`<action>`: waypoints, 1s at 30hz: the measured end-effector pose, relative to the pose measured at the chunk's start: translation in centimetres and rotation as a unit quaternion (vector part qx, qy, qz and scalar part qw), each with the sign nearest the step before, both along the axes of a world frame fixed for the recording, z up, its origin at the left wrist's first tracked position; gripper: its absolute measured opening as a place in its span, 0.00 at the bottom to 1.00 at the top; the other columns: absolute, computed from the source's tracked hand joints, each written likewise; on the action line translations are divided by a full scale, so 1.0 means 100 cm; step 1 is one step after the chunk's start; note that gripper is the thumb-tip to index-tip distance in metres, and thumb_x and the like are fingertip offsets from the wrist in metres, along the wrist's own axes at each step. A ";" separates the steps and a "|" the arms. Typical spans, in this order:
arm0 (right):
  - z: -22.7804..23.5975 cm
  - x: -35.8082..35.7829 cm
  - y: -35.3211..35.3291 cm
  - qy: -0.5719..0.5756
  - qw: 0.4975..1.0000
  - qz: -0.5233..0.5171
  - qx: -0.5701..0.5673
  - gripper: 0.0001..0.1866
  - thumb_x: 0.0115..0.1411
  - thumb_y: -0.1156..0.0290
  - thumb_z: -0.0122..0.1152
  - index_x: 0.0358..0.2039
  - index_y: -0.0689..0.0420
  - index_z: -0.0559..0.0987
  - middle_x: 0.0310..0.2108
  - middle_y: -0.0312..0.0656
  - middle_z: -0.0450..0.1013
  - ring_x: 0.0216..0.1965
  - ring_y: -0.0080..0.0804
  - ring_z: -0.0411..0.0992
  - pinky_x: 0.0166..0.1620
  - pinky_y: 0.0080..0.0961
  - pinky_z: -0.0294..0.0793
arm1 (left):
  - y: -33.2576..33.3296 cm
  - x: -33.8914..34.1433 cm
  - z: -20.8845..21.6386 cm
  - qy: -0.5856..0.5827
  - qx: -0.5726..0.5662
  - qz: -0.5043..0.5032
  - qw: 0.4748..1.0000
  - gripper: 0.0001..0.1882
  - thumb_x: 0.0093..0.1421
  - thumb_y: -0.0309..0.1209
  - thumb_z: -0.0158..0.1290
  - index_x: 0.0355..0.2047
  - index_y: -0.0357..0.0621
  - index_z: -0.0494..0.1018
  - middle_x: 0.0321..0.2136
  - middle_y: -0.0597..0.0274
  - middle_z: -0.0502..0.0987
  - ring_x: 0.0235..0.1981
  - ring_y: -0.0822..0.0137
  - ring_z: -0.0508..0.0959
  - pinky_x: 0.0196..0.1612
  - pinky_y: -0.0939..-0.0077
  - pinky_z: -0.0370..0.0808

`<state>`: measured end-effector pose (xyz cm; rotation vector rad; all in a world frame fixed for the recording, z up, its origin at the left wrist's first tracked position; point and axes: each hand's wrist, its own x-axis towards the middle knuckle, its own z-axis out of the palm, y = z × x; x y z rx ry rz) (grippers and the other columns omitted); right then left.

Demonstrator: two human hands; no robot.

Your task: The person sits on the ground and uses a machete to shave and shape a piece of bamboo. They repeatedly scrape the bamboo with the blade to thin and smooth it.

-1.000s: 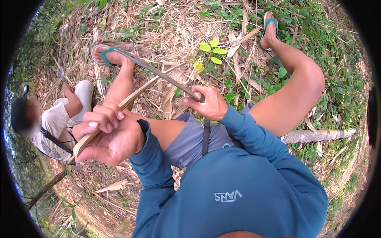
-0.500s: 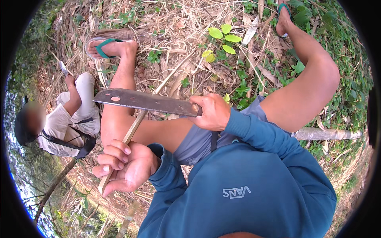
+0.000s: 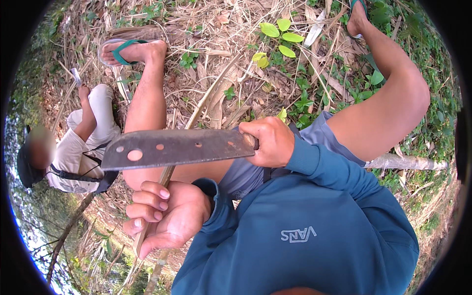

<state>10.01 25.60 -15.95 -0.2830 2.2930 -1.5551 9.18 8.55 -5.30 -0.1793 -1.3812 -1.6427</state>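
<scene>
My right hand is closed round the handle of a machete, a broad dark blade with several round holes. The blade points left and crosses over a long thin wooden strip; I cannot tell whether the two touch. My left hand, palm up, has its fingers curled round the near end of that strip. From there the strip slants away over my left thigh, passes behind the blade and reaches toward the leaf-covered ground.
Dry leaves and stalks cover the ground, with a small bright green plant ahead. At the left, a seated person holds a knife. A pale log lies at the right; a thin branch rises lower left.
The machete's blade has come nearer and turned, showing more of its flat side and covering more of the strip. My left hand, still on the strip, has shifted slightly right and down.
</scene>
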 end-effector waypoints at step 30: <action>-0.060 -0.015 0.010 -0.060 0.994 -0.067 0.055 0.10 0.50 0.65 0.56 0.22 0.59 0.75 0.16 0.54 0.70 0.23 0.55 0.72 0.31 0.45 0.71 | 0.005 -0.011 0.004 -0.024 -0.010 0.066 0.997 0.26 0.67 0.56 0.38 0.31 0.43 0.63 0.20 0.68 0.55 0.20 0.72 0.55 0.25 0.78 0.57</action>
